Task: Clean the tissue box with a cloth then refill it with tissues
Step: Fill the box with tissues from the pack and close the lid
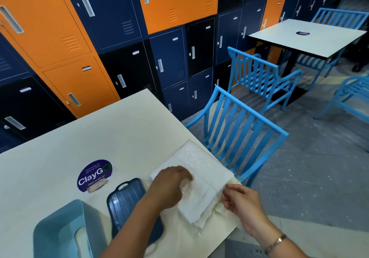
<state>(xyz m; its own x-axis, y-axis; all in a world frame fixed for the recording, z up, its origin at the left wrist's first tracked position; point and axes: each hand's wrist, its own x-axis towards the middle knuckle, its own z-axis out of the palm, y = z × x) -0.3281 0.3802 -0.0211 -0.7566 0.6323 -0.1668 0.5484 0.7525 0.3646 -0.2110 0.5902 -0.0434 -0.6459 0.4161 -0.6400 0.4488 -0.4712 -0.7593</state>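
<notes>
A wall of orange, navy and black lockers (pixel 60 38) stands behind a pale table (pixel 129 134), and a round purple sticker (pixel 94 174) on the table serves here as the landmark. Below and left of the sticker, at the near edge, the light blue box (pixel 60 223) stands open and has no tissues in it that I can see. Just below and right of the sticker lies its dark blue lid (pixel 127 199), partly under the left forearm. Further right of the sticker is the stack of tissues (pixel 201 195), still partly inside a clear wrap (pixel 196 157), and it lies on a cream cloth (pixel 217 211), as it seems. The left hand (pixel 169 185) rests on top of the stack with bent fingers; it is blurred, so I cannot tell if it pinches the wrap. The right hand (pixel 241 201), farthest right of the sticker, brings thumb and fingers together on the wrap at the edge of the stack. A blue chair (pixel 239 126) stands beyond the table corner. I judge the stack to be light and soft, easy to bend or to spill apart, and the wrap slippery. It is better to take the stack from both long sides, flat and together.
</notes>
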